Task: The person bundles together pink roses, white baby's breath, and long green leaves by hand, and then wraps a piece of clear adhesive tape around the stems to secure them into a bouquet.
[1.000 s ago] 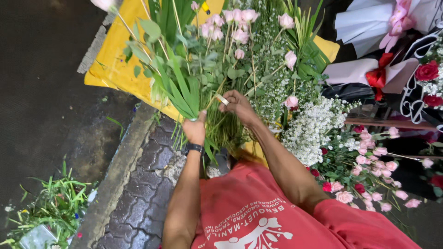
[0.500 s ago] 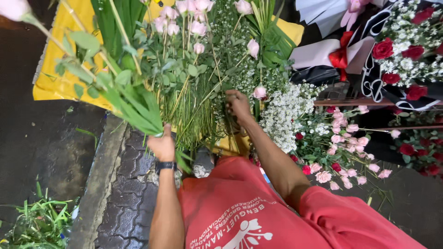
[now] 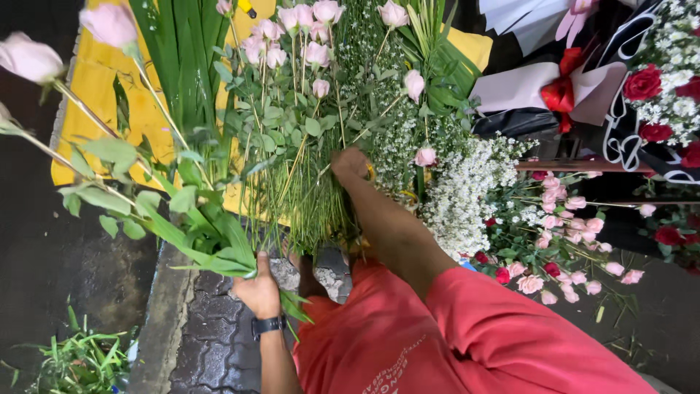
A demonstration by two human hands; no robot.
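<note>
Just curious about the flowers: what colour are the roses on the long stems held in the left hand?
Pale pink roses, on green stems in the left hand; the head view shows them best.

Bright, even light on the flowers — dark, dim ground at left, slight blur at edges.

— Premises type?
— Roadside flower stall. Cut pink roses [image 3: 292,36] and white filler flowers [image 3: 467,190] lie on yellow sheeting [image 3: 95,95] over wet pavement [image 3: 211,343]; wrapped red-rose bouquets [image 3: 642,80] alongside.
</note>
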